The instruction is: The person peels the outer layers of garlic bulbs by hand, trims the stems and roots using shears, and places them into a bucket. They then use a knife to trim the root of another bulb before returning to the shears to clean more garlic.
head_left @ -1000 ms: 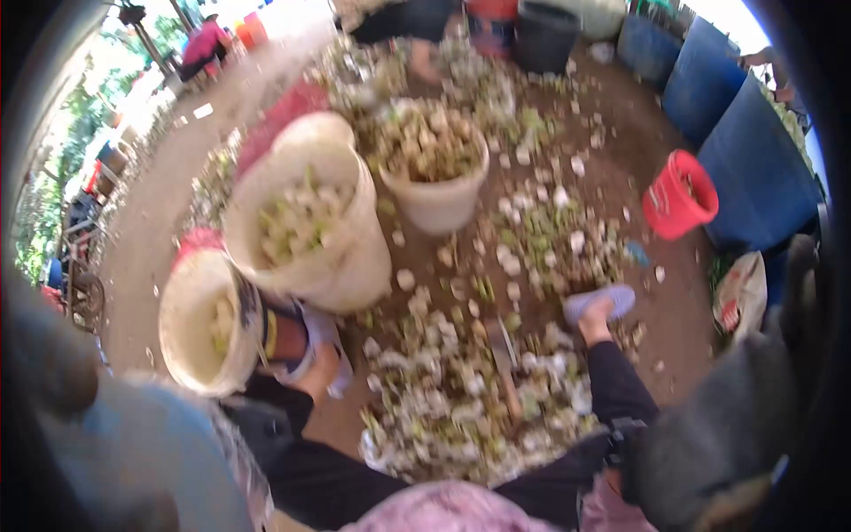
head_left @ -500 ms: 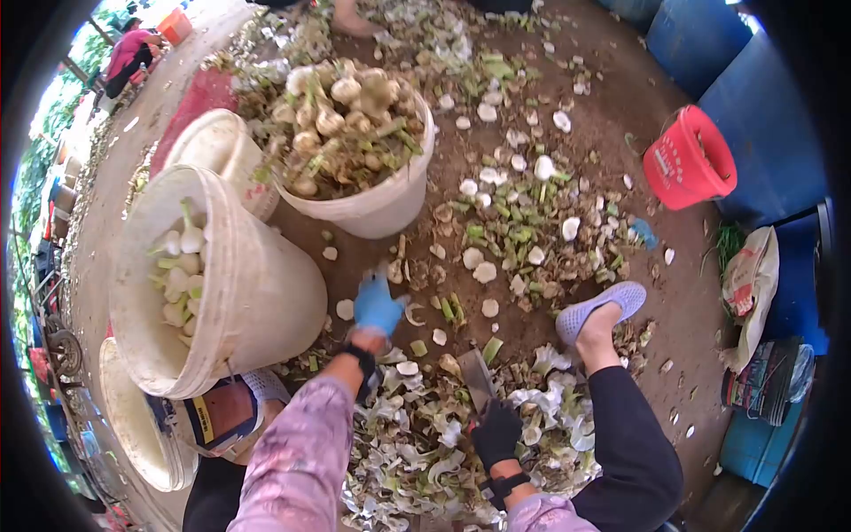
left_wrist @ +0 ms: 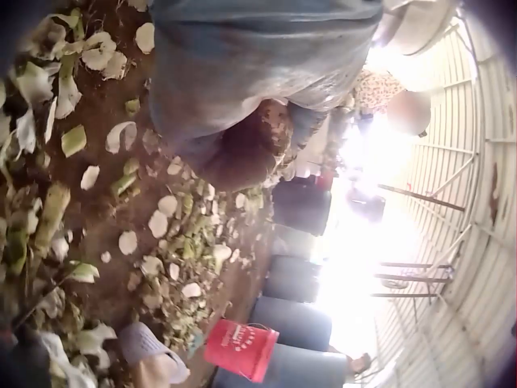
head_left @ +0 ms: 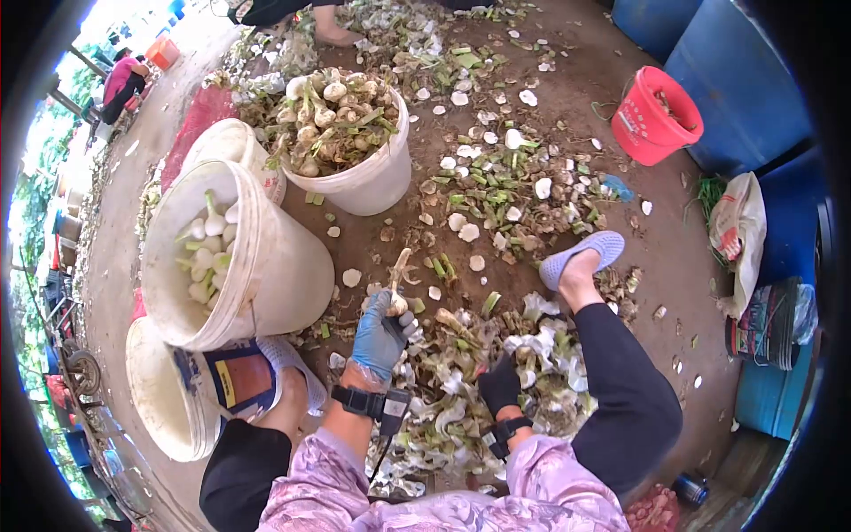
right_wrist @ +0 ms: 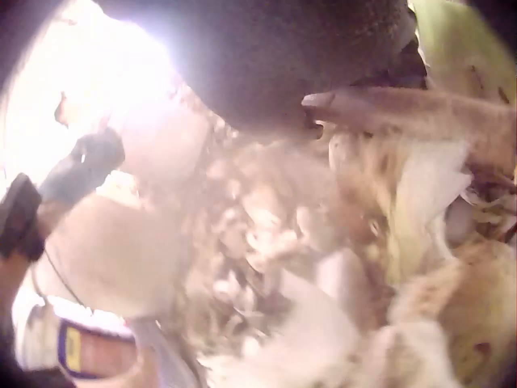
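Note:
My left hand (head_left: 378, 341), in a blue glove, pinches a garlic bulb (head_left: 398, 306) whose dry stem points up. The left wrist view has the glove (left_wrist: 250, 61) large and close, mostly covering the bulb. My right hand (head_left: 499, 387), in a black glove, is curled low over a heap of garlic peelings (head_left: 443, 426). The knife is hidden in the head view. Beside the dark glove (right_wrist: 299, 65) in the blurred right wrist view runs a brown strip (right_wrist: 412, 111); I cannot tell whether it is the knife's handle.
A white bucket (head_left: 372, 182) brims with untrimmed garlic. Nearer, a tilted white bucket (head_left: 288, 275) holds cleaned bulbs. A red bucket (head_left: 651, 124) stands by blue barrels (head_left: 736, 71). Discs and green stem pieces (head_left: 496, 191) litter the ground between my feet. Another person (head_left: 124, 84) crouches far left.
The view has swung down onto the work. The knife lay on the peelings, then my right hand gripped it; its blade has dropped from sight. My left hand, earlier reaching forward, now holds a garlic bulb.

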`<state>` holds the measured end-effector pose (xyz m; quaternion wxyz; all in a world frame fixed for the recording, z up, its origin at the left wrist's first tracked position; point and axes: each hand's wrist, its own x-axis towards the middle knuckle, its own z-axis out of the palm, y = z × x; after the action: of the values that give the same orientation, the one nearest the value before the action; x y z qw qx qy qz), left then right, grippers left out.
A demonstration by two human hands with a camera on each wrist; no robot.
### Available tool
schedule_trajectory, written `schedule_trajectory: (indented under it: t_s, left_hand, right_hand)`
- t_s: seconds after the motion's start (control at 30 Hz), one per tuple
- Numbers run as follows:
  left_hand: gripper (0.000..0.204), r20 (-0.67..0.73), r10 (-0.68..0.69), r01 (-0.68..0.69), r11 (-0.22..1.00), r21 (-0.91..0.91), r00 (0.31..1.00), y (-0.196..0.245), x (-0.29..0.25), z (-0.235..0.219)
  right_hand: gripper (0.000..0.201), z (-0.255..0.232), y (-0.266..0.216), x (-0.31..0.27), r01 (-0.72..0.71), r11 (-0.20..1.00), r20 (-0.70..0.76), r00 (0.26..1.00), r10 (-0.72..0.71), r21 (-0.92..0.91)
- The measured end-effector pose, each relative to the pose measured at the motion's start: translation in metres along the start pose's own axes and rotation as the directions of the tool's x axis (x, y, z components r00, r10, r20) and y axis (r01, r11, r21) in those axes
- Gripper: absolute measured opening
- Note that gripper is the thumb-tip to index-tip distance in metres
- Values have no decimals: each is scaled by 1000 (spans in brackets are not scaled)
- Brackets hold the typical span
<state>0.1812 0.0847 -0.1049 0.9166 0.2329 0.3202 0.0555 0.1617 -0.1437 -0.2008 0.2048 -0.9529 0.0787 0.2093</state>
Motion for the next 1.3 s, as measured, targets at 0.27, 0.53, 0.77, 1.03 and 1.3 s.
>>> schedule_trajectory:
  t_s: [0.27,0.53,0.77,1.03,1.3]
  left_hand:
    - [44,-277,-178,252,931,262,944,-16,-135,40]
    - [30,-196,12,75,898,433,981,-32,-220,48]
    - [41,-63,-95,112,916,385,994,-46,-213,-17]
    - [44,316,115,-287,763,578,942,-35,-247,16]
    - [44,329,280,-432,570,698,902,-27,-269,18]
  right_hand:
    - [17,-144,-58,-92,634,639,-326,773,-544,435]
    - [23,-102,-17,-136,608,794,156,782,-603,24]
    - [57,-129,-5,-152,421,848,-37,901,-433,323]
    - [45,-155,-8,-179,489,638,23,783,-622,594]
    - [28,-134,-3,-182,624,526,-89,689,-719,578]
